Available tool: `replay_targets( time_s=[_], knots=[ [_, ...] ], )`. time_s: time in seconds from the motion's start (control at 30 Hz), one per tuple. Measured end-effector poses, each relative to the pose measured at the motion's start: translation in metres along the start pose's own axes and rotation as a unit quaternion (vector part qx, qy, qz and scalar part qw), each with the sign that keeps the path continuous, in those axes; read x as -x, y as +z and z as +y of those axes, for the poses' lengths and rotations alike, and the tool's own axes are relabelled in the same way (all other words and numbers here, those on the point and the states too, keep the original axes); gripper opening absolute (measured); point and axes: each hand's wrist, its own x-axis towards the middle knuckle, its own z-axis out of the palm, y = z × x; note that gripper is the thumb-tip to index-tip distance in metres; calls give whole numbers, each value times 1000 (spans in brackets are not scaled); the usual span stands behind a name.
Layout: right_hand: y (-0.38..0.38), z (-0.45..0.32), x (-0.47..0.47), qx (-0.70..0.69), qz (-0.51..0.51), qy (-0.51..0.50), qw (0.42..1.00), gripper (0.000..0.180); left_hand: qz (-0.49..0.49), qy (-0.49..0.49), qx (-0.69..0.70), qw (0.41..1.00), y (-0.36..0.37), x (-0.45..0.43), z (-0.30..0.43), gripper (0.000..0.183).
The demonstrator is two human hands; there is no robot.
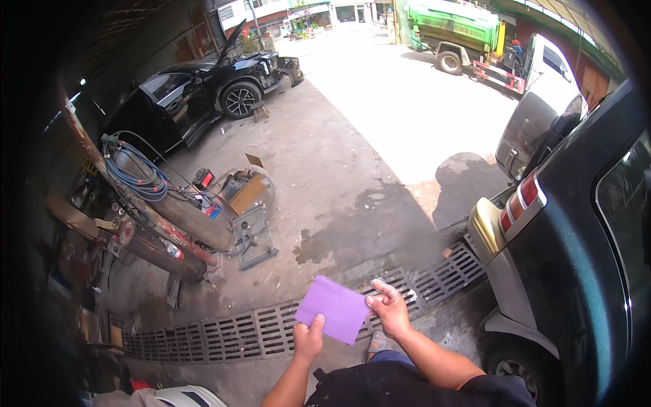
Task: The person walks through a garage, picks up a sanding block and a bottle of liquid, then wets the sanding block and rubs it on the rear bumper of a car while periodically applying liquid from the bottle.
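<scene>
A flat rectangular purple sheet (333, 309), perhaps sandpaper, is held up in front of my body, above the drain grating. My left hand (308, 337) grips its lower left edge, with the thumb on the face towards me. At the sheet's right edge, my right hand (390, 308) pinches it between thumb and a finger, while another finger points outward. Whitish residue marks the fingertips of my right hand. What lies behind the sheet is hidden.
Metal drain grating (231, 333) crosses the floor below. At right stands a dark vehicle (564, 244) with its tailgate raised. Gas cylinders (185, 213) and coiled hoses (137, 175) lean at left. Beyond are a black car (203, 96) with its hood up and a green tank truck (455, 28).
</scene>
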Motion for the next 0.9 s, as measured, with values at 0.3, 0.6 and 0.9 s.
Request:
replay_targets(
  time_s=[0.3,0.6,0.9],
  knots=[
    [4,-51,-108,-200,-35,102,974,66,-3,1,60,998,83,-137,7,28],
    [-27,-67,-261,-33,100,-32,994,77,-136,-58,97,984,114,-297,-68,33],
    [-28,-107,-447,272,236,-27,933,69,-293,23,-58,954,141,-545,-91,33]
  ],
)
